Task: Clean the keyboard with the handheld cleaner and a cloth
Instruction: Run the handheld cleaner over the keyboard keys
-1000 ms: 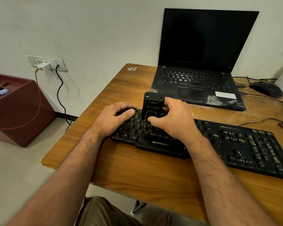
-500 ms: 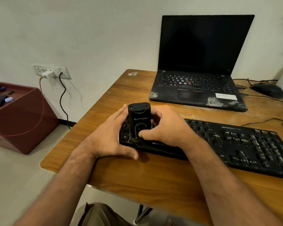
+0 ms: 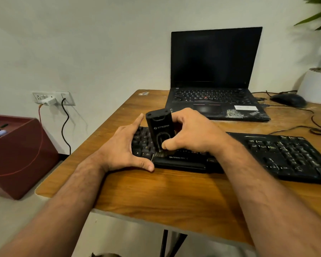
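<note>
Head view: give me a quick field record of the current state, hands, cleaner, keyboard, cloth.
cleaner: black handheld cleaner, upright, brush end down on the left part of the keyboard
right hand: right hand grips the cleaner
left hand: left hand braces the keyboard's left end, fingers straight, thumb at the front edge
keyboard: black keyboard flat on the wooden table
cloth: none visible
behind: open laptop, screen dark; mouse to its right

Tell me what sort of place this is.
Probably a home or small office desk: an open laptop, a black keyboard and a mouse sit on a wooden table against a plain wall.
</note>
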A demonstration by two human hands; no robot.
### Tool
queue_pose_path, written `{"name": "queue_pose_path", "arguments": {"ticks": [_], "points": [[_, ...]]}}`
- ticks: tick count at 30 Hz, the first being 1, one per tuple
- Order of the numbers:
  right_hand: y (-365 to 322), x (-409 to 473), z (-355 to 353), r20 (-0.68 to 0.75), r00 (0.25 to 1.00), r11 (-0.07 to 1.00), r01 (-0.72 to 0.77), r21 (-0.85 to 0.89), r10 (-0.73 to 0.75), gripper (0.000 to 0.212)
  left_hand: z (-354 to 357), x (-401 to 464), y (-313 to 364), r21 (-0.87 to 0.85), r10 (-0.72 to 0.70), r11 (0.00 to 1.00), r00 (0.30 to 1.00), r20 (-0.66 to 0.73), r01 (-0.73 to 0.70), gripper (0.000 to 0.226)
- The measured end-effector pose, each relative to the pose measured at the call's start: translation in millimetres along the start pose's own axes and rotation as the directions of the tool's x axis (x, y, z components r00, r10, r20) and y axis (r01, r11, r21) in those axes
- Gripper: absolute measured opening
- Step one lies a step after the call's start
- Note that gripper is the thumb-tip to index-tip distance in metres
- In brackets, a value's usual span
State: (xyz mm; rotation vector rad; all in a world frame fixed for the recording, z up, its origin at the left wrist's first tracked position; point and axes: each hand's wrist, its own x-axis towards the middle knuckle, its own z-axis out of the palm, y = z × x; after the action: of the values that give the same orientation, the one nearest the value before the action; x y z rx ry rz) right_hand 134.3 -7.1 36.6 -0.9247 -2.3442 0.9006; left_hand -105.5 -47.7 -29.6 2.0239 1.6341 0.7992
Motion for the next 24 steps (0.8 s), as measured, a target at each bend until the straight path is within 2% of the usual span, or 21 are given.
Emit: {"name": "queue_pose_path", "arguments": {"ticks": [4,7,9,12,14,17,20,24], "points": [[-3,7,0,0.012,1.0,1.0,0.015,-0.007,-0.015,0.033,2,3,-5,-0.04,0.022,0.999,0.999,0.042,-0.02,0.139],[0,17,1,-0.083,0.997,0.995,-0.01,-0.104,0.001,0.036,3,0,0,-0.057,0.027,0.998,0.999,0.027,-0.025,0.144],[4,12,-2,-0.113,0.993,0.999,-0.023,-0.045,0.018,0.035,4,-3,5,-0.048,0.014,0.999,1.0,0.028,-0.012,0.147],[4,-1,-6,-0.023,1.0,0.998,0.007,0.058,-0.005,0.034,3,-1,5,-0.091,0.047,0.995,0.998,0.049,-0.042,0.144],[2,-3,-3,-0.013,1.0,0.999,0.015,0.036,-0.014,0.036,3,1,3,-0.119,0.052,0.992,0.996,0.068,-0.043,0.143],[5,4,3,-0.117,0.993,0.999,-0.025,-0.032,0.021,0.044,3,0,6,-0.098,0.012,0.995,0.998,0.055,-0.006,0.146],[8,9,4,-0.213,0.976,0.998,-0.059,-0.027,0.052,0.053,3,-3,12,0.001,-0.038,0.999,0.999,0.023,0.038,0.149],[8,6,6,-0.11,0.994,1.0,-0.014,0.006,0.014,0.045,3,1,8,0.001,-0.011,1.0,0.999,0.051,0.011,0.144]]}}
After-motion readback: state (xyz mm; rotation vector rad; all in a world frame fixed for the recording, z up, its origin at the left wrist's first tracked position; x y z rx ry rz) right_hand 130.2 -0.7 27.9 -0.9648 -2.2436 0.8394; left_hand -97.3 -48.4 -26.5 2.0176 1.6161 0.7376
